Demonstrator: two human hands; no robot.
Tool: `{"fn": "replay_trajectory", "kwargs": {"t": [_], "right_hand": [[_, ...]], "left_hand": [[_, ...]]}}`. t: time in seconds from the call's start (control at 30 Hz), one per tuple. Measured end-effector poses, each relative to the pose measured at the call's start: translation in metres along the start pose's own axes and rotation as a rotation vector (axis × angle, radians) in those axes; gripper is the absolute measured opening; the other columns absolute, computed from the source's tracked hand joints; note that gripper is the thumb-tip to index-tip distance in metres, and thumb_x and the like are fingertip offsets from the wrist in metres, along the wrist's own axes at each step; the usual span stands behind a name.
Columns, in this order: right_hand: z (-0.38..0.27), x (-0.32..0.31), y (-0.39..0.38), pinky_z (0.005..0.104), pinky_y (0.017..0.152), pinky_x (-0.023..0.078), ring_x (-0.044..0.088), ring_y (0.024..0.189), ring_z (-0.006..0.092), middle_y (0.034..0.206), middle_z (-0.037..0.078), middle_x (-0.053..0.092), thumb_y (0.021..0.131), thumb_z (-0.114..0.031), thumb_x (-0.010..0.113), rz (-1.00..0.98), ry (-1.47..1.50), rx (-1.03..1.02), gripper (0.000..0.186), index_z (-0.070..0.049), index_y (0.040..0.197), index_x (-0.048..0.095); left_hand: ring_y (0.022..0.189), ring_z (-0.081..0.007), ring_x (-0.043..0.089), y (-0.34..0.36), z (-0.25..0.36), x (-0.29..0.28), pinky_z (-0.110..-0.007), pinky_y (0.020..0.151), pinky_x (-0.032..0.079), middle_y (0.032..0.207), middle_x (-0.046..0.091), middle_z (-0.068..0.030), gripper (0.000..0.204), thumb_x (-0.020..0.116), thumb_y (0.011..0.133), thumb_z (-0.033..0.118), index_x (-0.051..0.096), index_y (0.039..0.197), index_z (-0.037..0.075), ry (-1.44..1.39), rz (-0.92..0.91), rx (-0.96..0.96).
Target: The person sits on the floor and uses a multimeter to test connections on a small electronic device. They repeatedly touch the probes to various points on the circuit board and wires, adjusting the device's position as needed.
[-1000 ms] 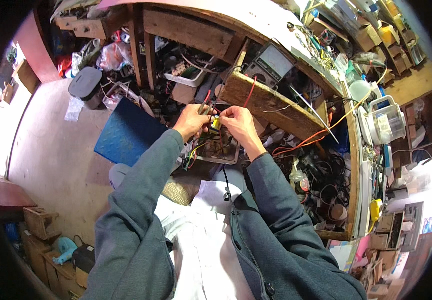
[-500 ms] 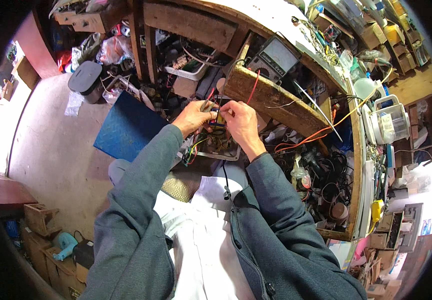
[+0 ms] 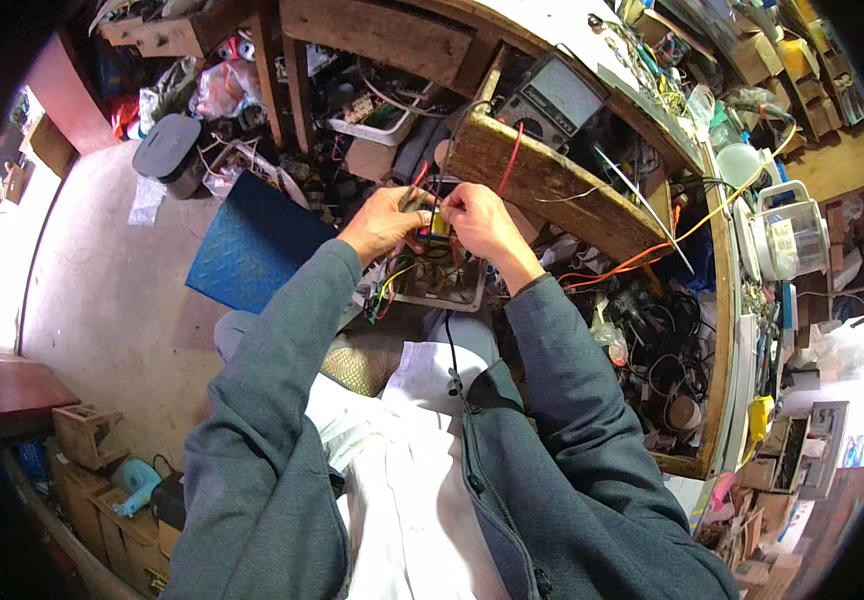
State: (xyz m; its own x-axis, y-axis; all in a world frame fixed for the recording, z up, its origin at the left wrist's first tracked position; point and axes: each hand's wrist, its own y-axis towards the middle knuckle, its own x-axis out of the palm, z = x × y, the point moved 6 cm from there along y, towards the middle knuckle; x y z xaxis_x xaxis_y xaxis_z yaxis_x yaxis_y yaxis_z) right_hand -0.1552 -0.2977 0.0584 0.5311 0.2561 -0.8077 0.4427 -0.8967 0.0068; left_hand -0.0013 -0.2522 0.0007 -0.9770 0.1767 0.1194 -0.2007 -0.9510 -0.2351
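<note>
Close together over an open metal case [image 3: 477, 293], both hands work at a small yellow-and-blue part [image 3: 440, 226]. My left hand [image 3: 384, 224] is closed, its thumb and fingers pinched around something thin and dark that I cannot make out. Fingertips together, my right hand [image 3: 485, 222] pinches at the upper edge of the yellow part; what it grips is too small to tell. Red, yellow and green wires [image 3: 386, 292] spill over the case's near left side. A red lead [image 3: 514, 158] runs between the hands' area and an analog meter [image 3: 550, 98].
The meter rests behind a thick wooden board [image 3: 552, 190]. Left of the case lies a blue textured panel [image 3: 257, 245]; beyond it stands a dark lidded bin [image 3: 170, 152]. Tangled cables [image 3: 657, 335] fill the right side. A clear plastic jug [image 3: 790, 245] stands on the bench.
Both hands stay over the case and have risen slightly in the picture. My right hand's fingers have drawn closer together above the yellow part. The view has shifted a little.
</note>
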Motion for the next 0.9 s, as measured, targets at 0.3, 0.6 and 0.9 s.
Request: {"fn": "replay_trajectory", "kwargs": {"t": [0.3,0.6,0.9], "right_hand": [[-0.007,0.002,-0.010,0.0532,0.080,0.055,0.069,0.094,0.0449,0.090,0.024,0.069,0.086,-0.006,0.066,0.163,-0.087,-0.166,0.008,-0.004,0.091,0.071],[-0.011,-0.001,-0.015,0.0553,0.081,0.059,0.071,0.095,0.0461,0.102,0.024,0.068,0.090,-0.008,0.069,0.184,-0.206,-0.072,0.011,-0.001,0.098,0.068],[-0.019,0.004,-0.025,0.0541,0.079,0.057,0.070,0.093,0.0459,0.097,0.023,0.067,0.088,-0.002,0.066,0.259,-0.201,-0.119,0.008,-0.002,0.095,0.067]], "left_hand": [[0.070,-0.0144,0.077,-0.001,-0.002,-0.004,-0.023,0.043,0.044,0.097,0.078,-0.0055,0.028,0.069,0.103,0.014,0.070,0.129,0.005,0.063,0.021,-0.021],[0.063,-0.0136,0.073,0.004,0.004,0.003,-0.023,0.041,0.041,0.094,0.074,-0.0048,0.027,0.069,0.103,0.013,0.070,0.128,0.002,-0.011,0.053,-0.003],[0.066,-0.0135,0.075,0.000,0.005,-0.001,-0.023,0.041,0.041,0.091,0.077,-0.0043,0.026,0.074,0.102,0.017,0.072,0.125,0.004,0.038,0.066,-0.004]]}}
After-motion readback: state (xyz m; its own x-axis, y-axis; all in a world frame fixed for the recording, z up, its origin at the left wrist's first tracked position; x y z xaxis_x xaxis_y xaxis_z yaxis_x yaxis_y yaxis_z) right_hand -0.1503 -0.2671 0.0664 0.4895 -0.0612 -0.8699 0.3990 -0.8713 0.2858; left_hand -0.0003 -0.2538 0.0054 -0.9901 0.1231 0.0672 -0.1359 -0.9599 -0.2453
